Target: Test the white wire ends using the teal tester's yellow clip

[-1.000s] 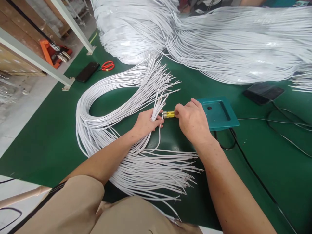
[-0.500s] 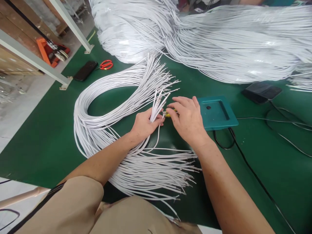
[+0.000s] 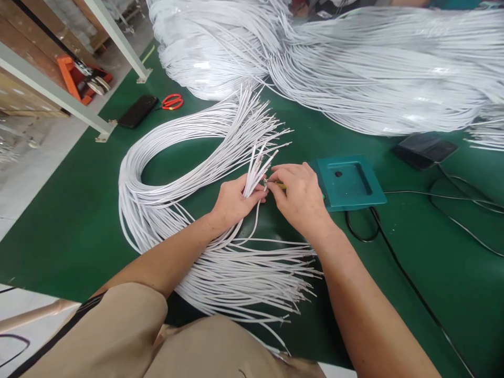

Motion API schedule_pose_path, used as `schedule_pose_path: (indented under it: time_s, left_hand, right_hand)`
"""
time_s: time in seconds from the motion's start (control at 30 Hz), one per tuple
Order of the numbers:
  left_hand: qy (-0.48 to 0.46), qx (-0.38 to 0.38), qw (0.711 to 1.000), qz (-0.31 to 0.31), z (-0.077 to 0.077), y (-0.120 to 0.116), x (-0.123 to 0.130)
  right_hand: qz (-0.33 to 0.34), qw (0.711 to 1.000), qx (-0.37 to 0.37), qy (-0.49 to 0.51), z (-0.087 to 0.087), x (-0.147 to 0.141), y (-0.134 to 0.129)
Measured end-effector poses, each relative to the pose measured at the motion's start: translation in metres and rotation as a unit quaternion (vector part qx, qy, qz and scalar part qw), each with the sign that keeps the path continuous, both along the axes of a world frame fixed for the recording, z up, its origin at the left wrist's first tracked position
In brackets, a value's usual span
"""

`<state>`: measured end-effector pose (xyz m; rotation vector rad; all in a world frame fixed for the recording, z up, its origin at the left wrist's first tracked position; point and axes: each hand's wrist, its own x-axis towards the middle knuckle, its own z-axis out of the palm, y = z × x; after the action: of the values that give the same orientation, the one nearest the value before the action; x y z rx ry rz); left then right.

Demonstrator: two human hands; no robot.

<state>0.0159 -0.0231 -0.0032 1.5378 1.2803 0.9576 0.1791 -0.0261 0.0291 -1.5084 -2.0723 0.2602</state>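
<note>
While the near fan of cut wire ends at lower centre lies as it did a second ago, the action sits just above it at frame centre. Left hand is clamped round a tuft of white wires, same grip as before, ends sticking up past the thumb. Right hand has shifted left: a second ago it pinched the yellow connector with most of it showing; half a second ago the fingers were spread over it; now they are closed again and pressed against the left thumb, only a sliver of yellow visible. Hands together, touching. Judging by that, the connector has been brought to a wire tip; I cannot tell whether it is seated.

Right of the hands, teal tray unmoved, black cable running off lower right. Wire loop at centre left unchanged. Further out: black phone and red scissors upper left, dark pad at right, big wire heap across the top.
</note>
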Motion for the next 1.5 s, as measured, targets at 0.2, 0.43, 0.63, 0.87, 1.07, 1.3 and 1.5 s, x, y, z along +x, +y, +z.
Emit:
schedule_pose_path:
  time_s: [0.2,0.43,0.63,0.87,1.07,1.3,1.5]
  left_hand:
    - [-0.02,-0.069,0.997,0.003,0.005,0.001,0.0]
    - [-0.031,-0.12,0.992,0.008,0.003,0.006,0.001]
    - [-0.017,-0.132,0.991,0.011,-0.004,0.01,-0.001]
    - [-0.015,-0.148,0.989,-0.002,-0.007,0.012,-0.001]
    - [-0.047,-0.183,0.982,-0.015,-0.003,0.013,-0.003]
    - [-0.117,-0.192,0.974,-0.004,0.002,0.016,-0.01]
    - [-0.21,-0.205,0.956,-0.019,-0.001,0.019,-0.017]
  right_hand:
    - [0.0,0.988,0.031,-0.149,0.001,0.012,0.001]
    - [0.019,0.973,0.044,-0.228,-0.003,0.02,0.006]
    - [0.008,0.975,0.054,-0.214,-0.006,0.02,0.01]
    - [0.002,0.98,0.055,-0.19,-0.005,0.022,0.007]
    - [-0.168,0.96,0.105,-0.196,-0.01,0.035,0.004]
    - [-0.119,0.974,0.11,-0.158,-0.003,0.031,0.0]
    - [0.218,0.967,0.003,-0.135,0.011,-0.017,-0.026]
